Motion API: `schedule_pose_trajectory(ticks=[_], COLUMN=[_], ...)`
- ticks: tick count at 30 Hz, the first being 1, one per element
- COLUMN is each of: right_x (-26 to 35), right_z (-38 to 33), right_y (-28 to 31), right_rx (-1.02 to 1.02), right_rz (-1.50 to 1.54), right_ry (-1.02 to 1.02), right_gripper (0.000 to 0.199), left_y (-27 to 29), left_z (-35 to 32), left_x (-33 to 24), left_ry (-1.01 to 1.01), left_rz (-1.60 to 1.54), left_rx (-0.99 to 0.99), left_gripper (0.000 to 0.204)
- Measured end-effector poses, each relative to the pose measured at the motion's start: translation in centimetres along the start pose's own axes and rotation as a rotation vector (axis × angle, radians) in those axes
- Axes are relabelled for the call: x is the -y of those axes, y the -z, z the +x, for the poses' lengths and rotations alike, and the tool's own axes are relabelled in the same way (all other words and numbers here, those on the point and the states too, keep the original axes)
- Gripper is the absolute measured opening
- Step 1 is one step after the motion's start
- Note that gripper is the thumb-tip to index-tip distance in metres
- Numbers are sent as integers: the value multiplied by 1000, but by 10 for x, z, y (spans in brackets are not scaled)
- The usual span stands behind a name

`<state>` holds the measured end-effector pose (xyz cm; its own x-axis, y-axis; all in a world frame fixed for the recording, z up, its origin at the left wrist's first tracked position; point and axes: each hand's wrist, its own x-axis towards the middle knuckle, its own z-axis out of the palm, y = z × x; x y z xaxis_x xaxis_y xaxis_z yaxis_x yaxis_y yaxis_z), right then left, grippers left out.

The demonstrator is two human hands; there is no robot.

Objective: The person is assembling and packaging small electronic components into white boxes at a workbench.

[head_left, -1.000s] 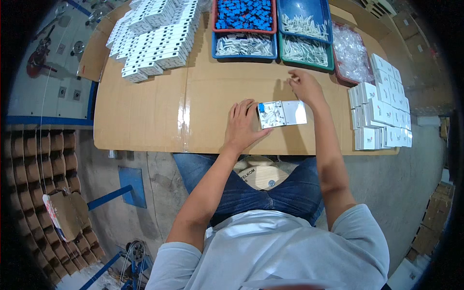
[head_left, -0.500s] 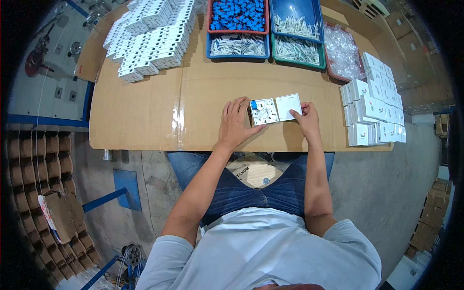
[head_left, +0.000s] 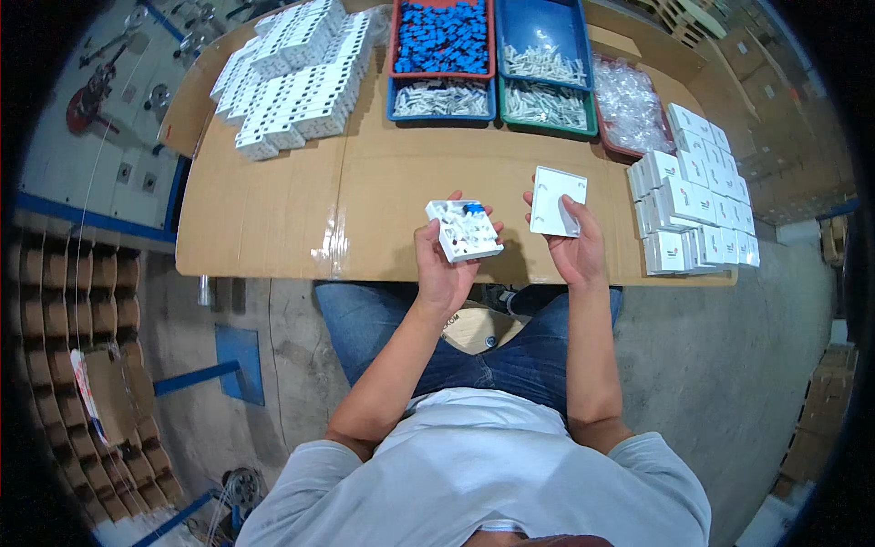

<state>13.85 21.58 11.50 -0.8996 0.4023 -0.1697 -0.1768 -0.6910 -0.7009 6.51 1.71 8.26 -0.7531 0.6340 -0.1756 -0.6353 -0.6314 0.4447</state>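
Observation:
My left hand [head_left: 447, 264] grips a small square white plastic box [head_left: 467, 239], its open side facing up. Inside the box sit small white parts and a blue connector [head_left: 473, 210] near its far edge. My right hand [head_left: 581, 239] pinches a flat square white cover [head_left: 558, 202], thumb on its face and fingers behind. Box and cover are apart, both held above the cardboard tabletop close to its front edge.
Stacked white boxes [head_left: 301, 100] fill the back left. Trays of blue connectors [head_left: 442, 41] and white slim parts [head_left: 442, 100] line the back, beside a tray of clear plastic bags [head_left: 629, 105]. More white boxes [head_left: 697, 201] are piled at the right. Cardboard [head_left: 273, 214] covers the table.
The box and cover, lying side by side on the table before, are now lifted and separated. My left hand has wrapped round the box; my right has raised the cover.

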Motion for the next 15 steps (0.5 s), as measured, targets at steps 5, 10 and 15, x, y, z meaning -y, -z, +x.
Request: schedule_pose_trajectory(ticks=[5, 10, 15], right_x=[3, 6, -6], right_z=[-7, -4, -7], right_y=[4, 9, 39], right_rx=[-1, 48, 217], right_rz=[-223, -256, 375], right_ry=[25, 33, -19], right_gripper=[59, 55, 41], left_y=[0, -2, -6], left_z=[-6, -15, -15], left_x=[-4, -4, 3], left_ry=[67, 97, 150], left_rz=[-11, -97, -120], left_rx=[8, 56, 51], left_gripper=[66, 61, 60])
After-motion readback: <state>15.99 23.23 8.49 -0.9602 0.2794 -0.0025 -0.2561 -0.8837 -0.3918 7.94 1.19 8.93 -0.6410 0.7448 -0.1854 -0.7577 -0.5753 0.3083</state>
